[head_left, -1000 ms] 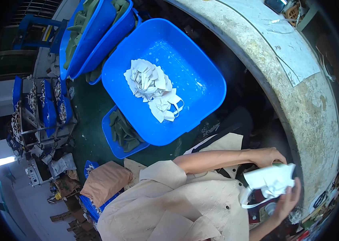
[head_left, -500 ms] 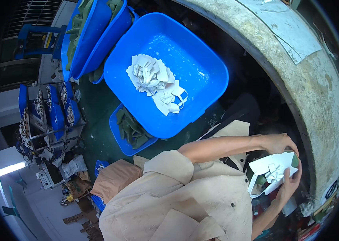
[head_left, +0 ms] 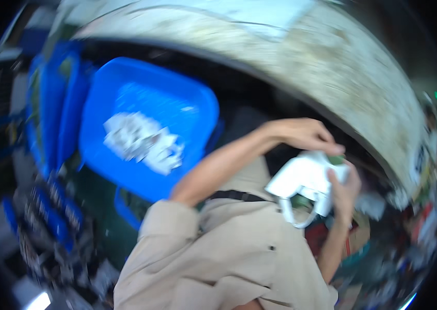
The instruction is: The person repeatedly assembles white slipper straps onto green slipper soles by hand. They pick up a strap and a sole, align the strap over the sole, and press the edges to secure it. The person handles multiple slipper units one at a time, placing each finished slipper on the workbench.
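A white shoe upper (head_left: 306, 173) with a loop strap hangs in front of my body, to the right of the middle. Parts of a green shoe last (head_left: 336, 159) show at its far edge and through its opening. My right hand (head_left: 345, 191) is closed around the near right side of the upper and last, thumb over the white surface. From the far side reaches my left hand (head_left: 304, 135), its fingertips bent down onto the upper's top edge beside the green tip. Motion blur hides exactly what those fingertips pinch.
A blue tub (head_left: 198, 103) at left holds a pile of white uppers (head_left: 143, 142). More blue tubs (head_left: 55, 113) stand farther left, and a blue rack (head_left: 48, 212) lower left. A worn pale workbench (head_left: 327, 57) curves along the far and right side. Clutter lies at right.
My view has swung, so the tub now sits lower and farther left, and the bench crosses the top. My left hand's fingers have shifted to the upper's far edge; the right hand keeps its hold.
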A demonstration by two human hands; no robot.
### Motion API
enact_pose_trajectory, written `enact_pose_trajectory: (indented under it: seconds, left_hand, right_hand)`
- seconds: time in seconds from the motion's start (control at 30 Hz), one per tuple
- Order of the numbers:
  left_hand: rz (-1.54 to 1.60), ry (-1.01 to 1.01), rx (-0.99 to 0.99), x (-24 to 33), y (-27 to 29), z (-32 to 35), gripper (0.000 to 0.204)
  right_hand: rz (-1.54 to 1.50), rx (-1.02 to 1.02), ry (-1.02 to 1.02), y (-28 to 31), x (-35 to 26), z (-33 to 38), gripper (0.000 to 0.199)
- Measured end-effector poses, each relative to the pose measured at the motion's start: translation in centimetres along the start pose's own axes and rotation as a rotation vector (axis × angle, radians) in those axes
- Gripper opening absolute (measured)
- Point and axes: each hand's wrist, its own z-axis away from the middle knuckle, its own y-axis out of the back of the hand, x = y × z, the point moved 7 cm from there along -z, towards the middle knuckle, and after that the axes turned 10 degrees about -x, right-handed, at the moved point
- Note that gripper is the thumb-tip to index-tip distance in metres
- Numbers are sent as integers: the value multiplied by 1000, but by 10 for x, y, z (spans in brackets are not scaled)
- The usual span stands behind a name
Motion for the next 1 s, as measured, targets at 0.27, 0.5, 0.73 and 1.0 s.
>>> enact_pose_trajectory:
  seconds: [0.27,0.5,0.73,1.0]
  left_hand:
    - [-134,26,150,25,-19,1,45]
    - [-143,59,185,30,-20,1,42]
    - [-149,109,211,23,-17,0,42]
    - [-119,137,244,25,-19,0,41]
  right_hand:
    - [-254,21,45,4,6,10,45]
    - [-131,47,66,13,-5,9,42]
    - [-270,89,178,11,4,0,37]
    - [-576,-21,26,9,23,-7,33]
